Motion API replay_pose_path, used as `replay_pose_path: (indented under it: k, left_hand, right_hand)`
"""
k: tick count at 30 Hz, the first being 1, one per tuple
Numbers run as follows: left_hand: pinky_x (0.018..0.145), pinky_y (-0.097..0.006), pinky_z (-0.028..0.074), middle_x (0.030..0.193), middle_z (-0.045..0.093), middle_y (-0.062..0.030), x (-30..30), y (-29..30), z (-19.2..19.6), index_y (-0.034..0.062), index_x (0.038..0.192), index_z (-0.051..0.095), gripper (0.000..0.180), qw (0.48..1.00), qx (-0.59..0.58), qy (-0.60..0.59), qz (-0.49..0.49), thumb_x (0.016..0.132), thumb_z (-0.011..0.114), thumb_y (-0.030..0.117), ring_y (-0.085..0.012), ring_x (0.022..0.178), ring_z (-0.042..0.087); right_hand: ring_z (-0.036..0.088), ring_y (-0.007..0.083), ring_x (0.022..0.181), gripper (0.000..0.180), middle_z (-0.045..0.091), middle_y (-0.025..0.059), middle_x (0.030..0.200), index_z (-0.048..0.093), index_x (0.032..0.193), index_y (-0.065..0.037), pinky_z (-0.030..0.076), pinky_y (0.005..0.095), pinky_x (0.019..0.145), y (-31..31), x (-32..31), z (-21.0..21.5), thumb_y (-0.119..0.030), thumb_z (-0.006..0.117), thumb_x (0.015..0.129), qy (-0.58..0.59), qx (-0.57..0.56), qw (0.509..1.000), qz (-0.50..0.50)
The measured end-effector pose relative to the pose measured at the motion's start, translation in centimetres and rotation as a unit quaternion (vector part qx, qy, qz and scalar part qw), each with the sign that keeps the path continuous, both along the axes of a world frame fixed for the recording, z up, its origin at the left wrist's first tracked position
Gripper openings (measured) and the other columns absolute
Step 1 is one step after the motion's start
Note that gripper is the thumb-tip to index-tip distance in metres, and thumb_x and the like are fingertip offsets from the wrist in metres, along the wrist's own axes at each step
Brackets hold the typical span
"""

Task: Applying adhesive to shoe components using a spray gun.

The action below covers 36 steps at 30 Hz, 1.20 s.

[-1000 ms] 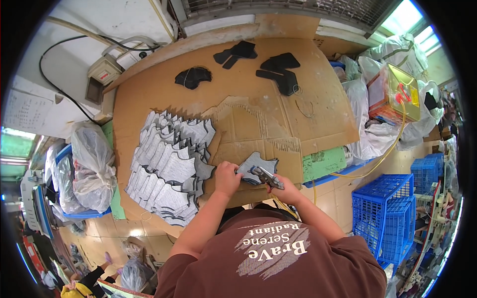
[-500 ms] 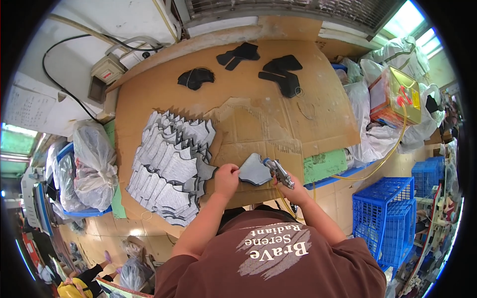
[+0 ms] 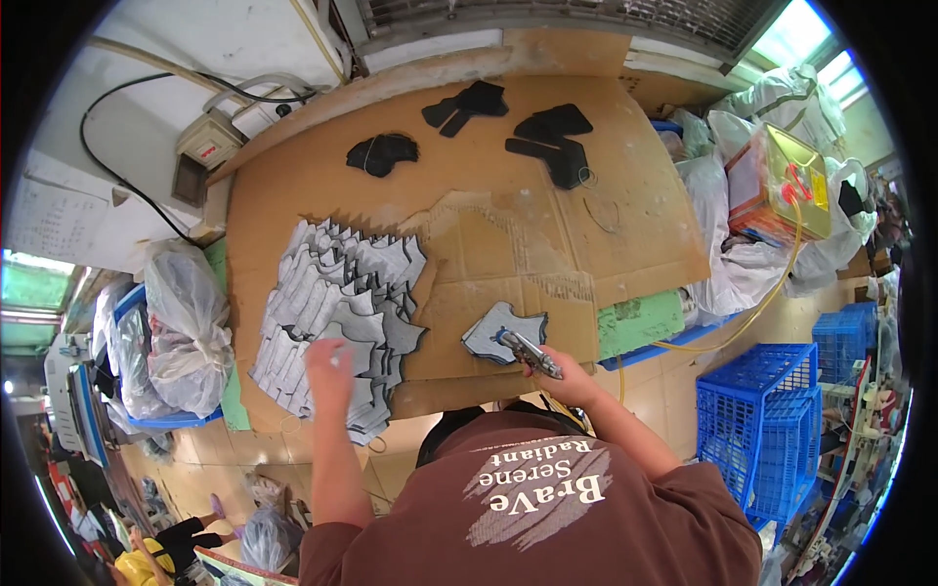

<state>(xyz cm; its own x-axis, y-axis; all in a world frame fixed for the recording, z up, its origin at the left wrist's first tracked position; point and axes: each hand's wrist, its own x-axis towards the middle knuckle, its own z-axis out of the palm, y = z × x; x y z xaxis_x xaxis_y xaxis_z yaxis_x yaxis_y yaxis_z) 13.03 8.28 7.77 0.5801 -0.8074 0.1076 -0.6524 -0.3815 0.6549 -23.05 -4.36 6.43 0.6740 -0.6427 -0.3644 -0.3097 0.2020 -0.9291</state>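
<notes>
My right hand (image 3: 569, 383) is wrapped around a metal spray gun (image 3: 531, 357) with a blue tip. The tip is over a single grey, dark-edged cut piece (image 3: 500, 328) lying flat near the front of the cardboard. Farther left, my left hand (image 3: 330, 369) is over the front of a large spread of overlapping grey cut pieces (image 3: 337, 278). Motion smears its fingers, so whether it grips a piece cannot be made out.
Black cut pieces (image 3: 555, 145) lie at the back of the cardboard sheet (image 3: 645, 225). A yellowish hose (image 3: 762, 317) runs from a square tin (image 3: 777, 190) at right. Blue crates (image 3: 757, 439) stand on the floor; bagged goods (image 3: 186, 332) are at left.
My left hand has left the single grey piece and swung left over the spread pieces. The spray gun has shifted left and nearer, from the piece's right edge to over it.
</notes>
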Motion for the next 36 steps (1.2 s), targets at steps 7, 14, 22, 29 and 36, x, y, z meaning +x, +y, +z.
replay_pose_path:
  k: [7,14,22,29,36]
  left_hand:
    - [0.073,-0.039,0.044,0.081,0.057,-0.0143,-13.0,-6.0,-5.3,0.0013,0.084,0.061,0.022,0.975,0.006,0.089,-0.202,0.066,0.07,0.012,-0.0326,0.081,0.054]
    - [0.072,-0.038,0.043,0.082,0.056,-0.014,-13.6,-6.8,-6.4,0.0014,0.082,0.06,0.027,0.979,0.05,0.102,-0.171,0.061,0.074,0.01,-0.0314,0.081,0.054]
    - [0.072,-0.038,0.044,0.082,0.057,-0.0138,-13.7,-6.9,-6.4,0.0016,0.082,0.06,0.026,0.98,0.055,0.106,-0.158,0.061,0.074,0.01,-0.0311,0.081,0.055]
    - [0.074,-0.039,0.043,0.083,0.057,-0.0141,-13.8,-7.3,-6.0,0.0025,0.081,0.06,0.025,0.981,0.074,0.091,-0.158,0.061,0.073,0.009,-0.0322,0.084,0.054]
    - [0.072,-0.041,0.043,0.08,0.057,-0.0133,-14.2,-7.3,-5.8,0.0037,0.076,0.058,0.019,0.983,0.031,0.017,-0.18,0.062,0.071,0.008,-0.0321,0.082,0.054]
  right_hand:
    - [0.052,0.0144,0.072,0.016,0.058,0.0054,0.077,0.054,0.087,-0.003,0.043,0.0278,0.069,0.2,0.8,0.5,-0.007,0.052,0.072,0.024,0.034,0.999,0.005]
    - [0.051,0.0134,0.07,0.014,0.057,0.0054,0.074,0.054,0.087,-0.003,0.043,0.0286,0.067,0.4,0.6,-0.4,-0.009,0.055,0.074,0.024,0.038,0.999,0.01]
    - [0.05,0.0127,0.072,0.017,0.057,0.0027,0.076,0.055,0.09,-0.003,0.042,0.0274,0.069,0.2,0.6,-0.6,-0.007,0.057,0.074,0.018,0.043,0.999,0.01]
    - [0.051,0.0105,0.073,0.015,0.056,0.0002,0.076,0.055,0.089,-0.003,0.042,0.0253,0.069,-0.7,0.1,0.4,-0.006,0.055,0.075,0.032,0.06,0.997,-0.037]
    - [0.051,0.01,0.074,0.015,0.056,0.0002,0.076,0.054,0.09,-0.005,0.042,0.0249,0.07,-1.4,-0.3,1.7,-0.006,0.052,0.076,0.058,0.05,0.994,-0.079]
